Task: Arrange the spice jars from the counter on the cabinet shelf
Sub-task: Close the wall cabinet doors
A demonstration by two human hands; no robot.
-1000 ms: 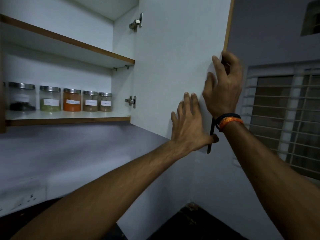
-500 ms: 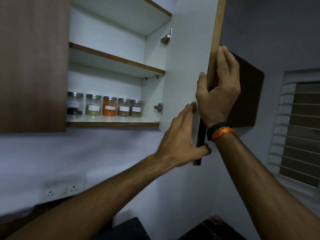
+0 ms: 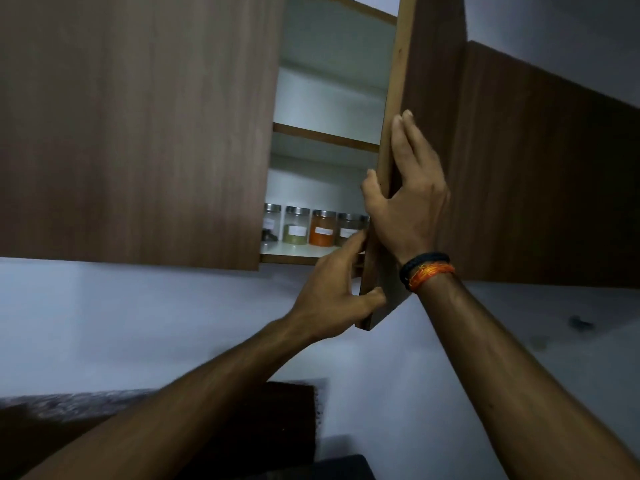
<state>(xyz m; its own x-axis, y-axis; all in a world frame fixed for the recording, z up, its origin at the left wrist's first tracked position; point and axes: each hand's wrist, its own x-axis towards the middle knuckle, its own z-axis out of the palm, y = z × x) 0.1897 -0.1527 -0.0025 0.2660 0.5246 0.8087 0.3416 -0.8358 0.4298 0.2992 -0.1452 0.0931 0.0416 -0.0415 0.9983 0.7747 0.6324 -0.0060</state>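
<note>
Wood-grain cabinet door, white wall.

Four spice jars fully show, a fifth half hidden; two cabinet doors; two hands.

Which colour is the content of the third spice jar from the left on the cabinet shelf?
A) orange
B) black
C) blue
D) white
A: the third jar holds orange powder, between a greenish jar and a brownish one.
</note>
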